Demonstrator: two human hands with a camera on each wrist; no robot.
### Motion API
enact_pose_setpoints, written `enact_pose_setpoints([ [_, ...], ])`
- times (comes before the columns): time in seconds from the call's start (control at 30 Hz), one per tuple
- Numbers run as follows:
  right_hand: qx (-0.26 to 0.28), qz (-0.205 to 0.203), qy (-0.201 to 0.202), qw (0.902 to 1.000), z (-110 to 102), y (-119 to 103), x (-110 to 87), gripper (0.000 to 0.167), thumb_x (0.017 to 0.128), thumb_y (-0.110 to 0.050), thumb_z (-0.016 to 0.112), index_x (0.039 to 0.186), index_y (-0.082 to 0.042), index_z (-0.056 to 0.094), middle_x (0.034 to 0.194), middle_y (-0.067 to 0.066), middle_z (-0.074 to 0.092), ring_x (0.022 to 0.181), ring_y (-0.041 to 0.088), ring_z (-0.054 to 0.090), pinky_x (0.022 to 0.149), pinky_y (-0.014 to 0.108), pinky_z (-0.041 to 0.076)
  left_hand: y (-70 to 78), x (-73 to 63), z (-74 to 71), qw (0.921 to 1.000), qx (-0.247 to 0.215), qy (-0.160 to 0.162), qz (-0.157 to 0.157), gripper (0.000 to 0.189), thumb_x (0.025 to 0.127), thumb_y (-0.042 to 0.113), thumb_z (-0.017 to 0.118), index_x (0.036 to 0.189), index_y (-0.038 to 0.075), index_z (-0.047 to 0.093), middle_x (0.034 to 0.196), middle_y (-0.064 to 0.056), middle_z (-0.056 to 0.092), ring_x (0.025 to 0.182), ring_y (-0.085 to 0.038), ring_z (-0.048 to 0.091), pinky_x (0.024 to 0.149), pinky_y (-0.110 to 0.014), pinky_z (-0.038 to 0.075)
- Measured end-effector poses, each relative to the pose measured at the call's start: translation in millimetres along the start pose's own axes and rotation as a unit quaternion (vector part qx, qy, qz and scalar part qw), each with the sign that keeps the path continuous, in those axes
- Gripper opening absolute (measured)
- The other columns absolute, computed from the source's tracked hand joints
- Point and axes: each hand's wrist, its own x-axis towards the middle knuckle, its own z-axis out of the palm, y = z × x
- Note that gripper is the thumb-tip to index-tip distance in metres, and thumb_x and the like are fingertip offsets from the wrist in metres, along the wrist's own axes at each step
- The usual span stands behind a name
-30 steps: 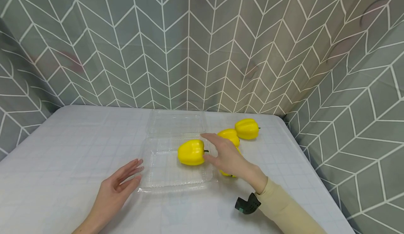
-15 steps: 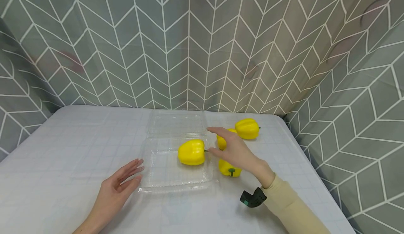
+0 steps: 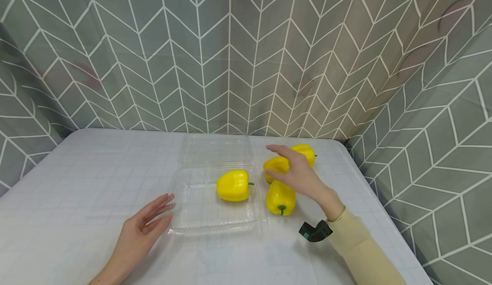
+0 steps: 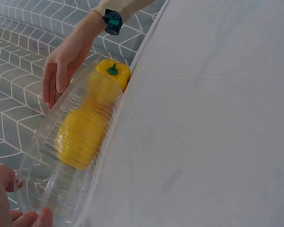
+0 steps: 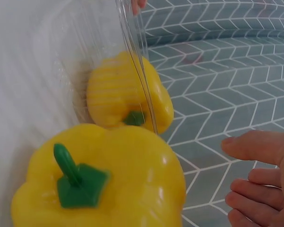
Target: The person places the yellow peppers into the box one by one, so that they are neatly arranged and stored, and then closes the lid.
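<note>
A yellow bell pepper point(image 3: 232, 185) lies on its side in the base of a clear plastic clamshell container point(image 3: 200, 216), whose lid is folded back. At the container's left edge rests my left hand point(image 3: 143, 225), fingers relaxed; whether it touches the rim is hard to tell. My right hand point(image 3: 297, 176) hovers over the loose peppers with nothing in its grasp, thumb and fingers apart. Beneath it are a yellow bell pepper point(image 3: 281, 199) with its green stem facing me, another bell pepper point(image 3: 274, 165) behind, and a partly hidden bell pepper point(image 3: 307, 152) farther back.
The container stands in the middle of a table with a white cloth point(image 3: 96, 169). Patterned grey curtains point(image 3: 215, 63) enclose the back and sides. A black wrist device point(image 3: 316, 231) hangs below my right wrist.
My right hand has drawn away from the pepper in the container and moved right, over the loose peppers. The left hand and the container have stayed put.
</note>
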Motion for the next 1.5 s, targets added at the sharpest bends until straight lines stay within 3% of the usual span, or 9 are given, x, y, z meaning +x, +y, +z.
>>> enact_pose_setpoints([
  [0.4,-0.017,0.02,0.008,0.9996,-6.5,4.1,1.1,0.064,0.087,-0.021,0.079,0.144,-0.011,0.052,0.146,0.009,0.055,0.135,0.032,0.05,0.113,0.056,0.041,0.7,-0.6,-1.1,0.9998,0.011,-0.007,-0.013,0.05,0.097,0.011,0.067,0.144,0.01,0.052,0.139,-0.011,0.061,0.118,0.003,0.06,0.089,-0.012,0.054],
  [0.97,-0.027,0.008,0.05,0.9983,-17.0,25.2,3.8,0.065,0.086,-0.018,0.08,0.143,-0.007,0.052,0.144,0.013,0.055,0.13,0.036,0.053,0.109,0.056,0.045,2.2,-1.0,-0.6,0.9997,0.011,-0.006,-0.019,0.05,0.097,0.012,0.067,0.144,0.01,0.051,0.139,-0.011,0.061,0.118,0.003,0.06,0.089,-0.012,0.054],
  [1.5,-0.02,0.054,0.064,0.9963,-29.5,51.4,4.4,0.062,0.089,-0.019,0.076,0.145,-0.009,0.05,0.147,0.016,0.051,0.134,0.041,0.047,0.112,0.061,0.039,1.8,-1.4,0.0,0.9997,0.008,-0.008,-0.021,0.05,0.098,0.013,0.066,0.145,0.01,0.051,0.141,-0.009,0.059,0.118,0.004,0.06,0.09,-0.011,0.053],
])
